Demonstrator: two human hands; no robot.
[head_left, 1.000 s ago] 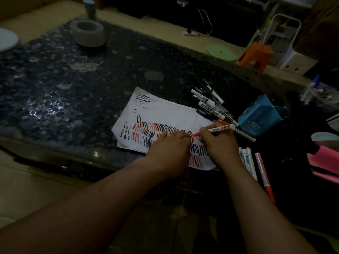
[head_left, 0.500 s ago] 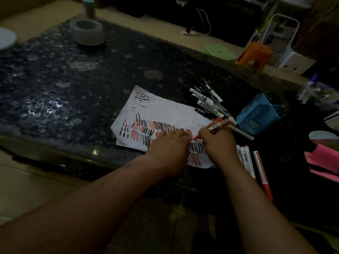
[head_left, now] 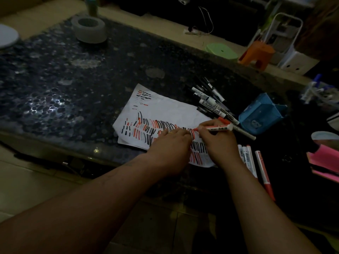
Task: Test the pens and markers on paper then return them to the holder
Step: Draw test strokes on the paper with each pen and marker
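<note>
White paper (head_left: 170,110) covered with black and red strokes lies on the dark table. My left hand (head_left: 170,143) presses flat on the sheet. My right hand (head_left: 216,143) grips a white marker with a red tip (head_left: 218,128), its tip touching the paper just right of my left fingertips. A pile of black-capped markers (head_left: 211,99) lies beyond the paper. Several white and red markers (head_left: 256,162) lie right of my right wrist. The blue holder (head_left: 260,114) lies tipped over to the right.
A grey tape roll (head_left: 89,30) stands at the far left of the table. Pink paper or notebooks (head_left: 324,162) sit at the right edge. An orange stool (head_left: 256,54) and a green lid (head_left: 222,50) are on the floor beyond the table.
My right hand has tilted the red-tipped marker up and then back down, its tip shifting slightly along the paper. My left hand has stayed pressed on the sheet.
</note>
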